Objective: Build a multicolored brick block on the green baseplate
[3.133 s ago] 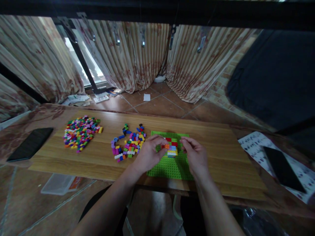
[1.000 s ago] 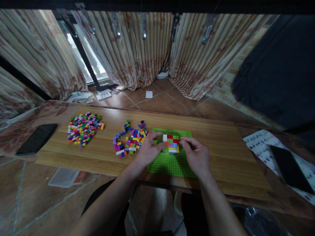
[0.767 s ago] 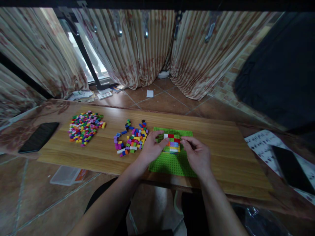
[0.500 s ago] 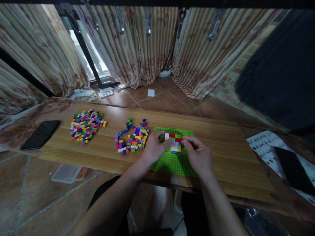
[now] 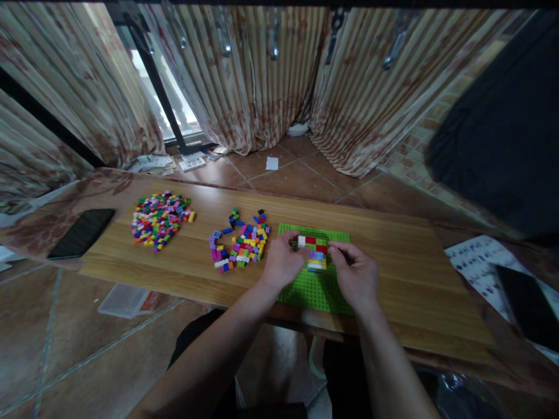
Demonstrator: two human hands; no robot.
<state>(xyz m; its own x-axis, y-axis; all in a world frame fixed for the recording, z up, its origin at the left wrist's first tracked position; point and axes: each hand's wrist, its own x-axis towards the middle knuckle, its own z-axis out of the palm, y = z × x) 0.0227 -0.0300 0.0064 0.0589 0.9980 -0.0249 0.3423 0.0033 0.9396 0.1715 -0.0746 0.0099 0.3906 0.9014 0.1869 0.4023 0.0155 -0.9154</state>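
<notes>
A green baseplate (image 5: 312,288) lies on the wooden board (image 5: 406,279) in front of me. On it stands a small stack of coloured bricks (image 5: 316,254) with red, white, purple and yellow layers. My left hand (image 5: 283,262) is curled against the stack's left side, fingertips pinched at it. My right hand (image 5: 358,273) is curled at the stack's right side, fingers touching it. Whether either hand holds a loose brick is hidden. A small pile of mixed bricks (image 5: 240,244) lies just left of my left hand.
A larger heap of bricks (image 5: 161,218) sits at the board's far left. A black phone (image 5: 82,231) lies left of the board, another dark phone (image 5: 528,308) on printed paper at the right. Curtains hang behind; a plastic box (image 5: 124,299) lies on the tiled floor.
Both hands have stayed at the brick stack, fingers shifting slightly. The orange layer seen earlier on the stack's left is now covered by my left hand. The view has drifted left.
</notes>
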